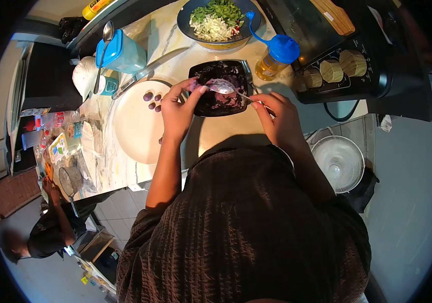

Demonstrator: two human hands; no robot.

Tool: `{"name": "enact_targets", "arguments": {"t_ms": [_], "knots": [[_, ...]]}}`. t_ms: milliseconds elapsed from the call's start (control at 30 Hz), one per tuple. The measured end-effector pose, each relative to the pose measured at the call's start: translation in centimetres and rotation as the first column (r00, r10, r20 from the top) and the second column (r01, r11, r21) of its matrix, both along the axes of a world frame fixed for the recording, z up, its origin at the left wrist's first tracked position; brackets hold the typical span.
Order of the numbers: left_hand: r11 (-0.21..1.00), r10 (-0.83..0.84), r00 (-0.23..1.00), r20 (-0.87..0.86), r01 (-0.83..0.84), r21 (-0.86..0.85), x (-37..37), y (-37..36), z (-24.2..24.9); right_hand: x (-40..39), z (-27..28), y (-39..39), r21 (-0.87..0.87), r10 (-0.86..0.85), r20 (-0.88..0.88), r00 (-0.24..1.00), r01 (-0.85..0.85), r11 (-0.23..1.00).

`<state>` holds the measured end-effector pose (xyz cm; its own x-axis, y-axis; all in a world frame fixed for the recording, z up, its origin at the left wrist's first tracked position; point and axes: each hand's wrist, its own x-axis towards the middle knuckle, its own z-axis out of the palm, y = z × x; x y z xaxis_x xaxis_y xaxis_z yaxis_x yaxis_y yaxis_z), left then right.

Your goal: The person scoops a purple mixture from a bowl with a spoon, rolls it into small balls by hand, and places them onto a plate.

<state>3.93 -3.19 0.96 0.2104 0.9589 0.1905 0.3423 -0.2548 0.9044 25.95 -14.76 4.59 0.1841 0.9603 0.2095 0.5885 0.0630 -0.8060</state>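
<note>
right hand [276, 113] holds spoon [224, 88] over dark bowl [219, 88]; left hand [178, 108] pinching.

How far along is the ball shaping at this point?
Done: three purple balls lie on the white plate. In hand: the right hand holds a spoon over the black dish while the left hand works at its bowl. Left: purple mix still covers the dish.
</note>
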Motion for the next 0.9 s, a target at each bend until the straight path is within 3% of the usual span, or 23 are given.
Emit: {"name": "enact_targets", "arguments": {"t_ms": [67,100,167,300,400,500,567,600,667,800,900], "knots": [[0.966,0.028,0.986,0.167,0.016,-0.257,0.1,-0.1,0.7,0.0,-0.1,0.0,-0.005,0.023,0.032,0.999,-0.023,1.000],[0.967,0.027,0.985,0.168,0.017,-0.256,0.1,-0.1,0.6,0.0,-0.3,0.1,-0.011,0.047,0.066,0.997,-0.046,0.999],[0.940,0.051,0.934,0.352,0.075,-0.334,0.2,0.0,0.2,0.0,-0.9,0.1,0.017,0.044,0.101,0.994,-0.046,0.999],[0.931,-0.007,0.920,0.393,0.149,-0.333,-0.1,-0.2,0.3,0.1,-1.3,0.1,0.023,0.069,0.171,0.983,-0.074,0.997],[0.923,-0.023,0.939,0.343,0.152,-0.355,-0.4,-0.1,-0.2,0.5,-2.2,-0.1,0.036,0.073,0.244,0.967,-0.084,0.996],[0.962,-0.095,0.975,0.200,0.141,-0.234,-0.3,-0.3,-0.2,0.3,-2.1,-0.1,0.050,0.069,0.276,0.959,-0.086,0.995],[0.983,-0.182,0.983,0.033,0.181,0.027,0.0,-0.4,0.2,0.1,-2.2,0.0,0.078,0.065,0.305,0.950,-0.093,0.993],[0.983,-0.182,0.983,0.033,0.181,0.027,0.2,-0.5,0.5,0.0,-2.2,0.0,0.106,0.059,0.333,0.941,-0.099,0.989],[0.956,-0.203,0.967,-0.156,0.230,0.183,0.6,-0.6,1.0,-0.2,-1.9,0.1,0.121,0.055,0.368,0.928,-0.106,0.987],[0.948,-0.169,0.891,-0.422,0.264,0.177,0.6,-1.1,1.1,-0.5,-1.0,0.2,0.162,0.043,0.446,0.894,-0.128,0.979],[0.934,-0.178,0.878,-0.443,0.293,0.204,0.8,-1.4,1.1,-0.5,-1.1,0.3,0.159,0.029,0.445,0.895,-0.111,0.981]]}}
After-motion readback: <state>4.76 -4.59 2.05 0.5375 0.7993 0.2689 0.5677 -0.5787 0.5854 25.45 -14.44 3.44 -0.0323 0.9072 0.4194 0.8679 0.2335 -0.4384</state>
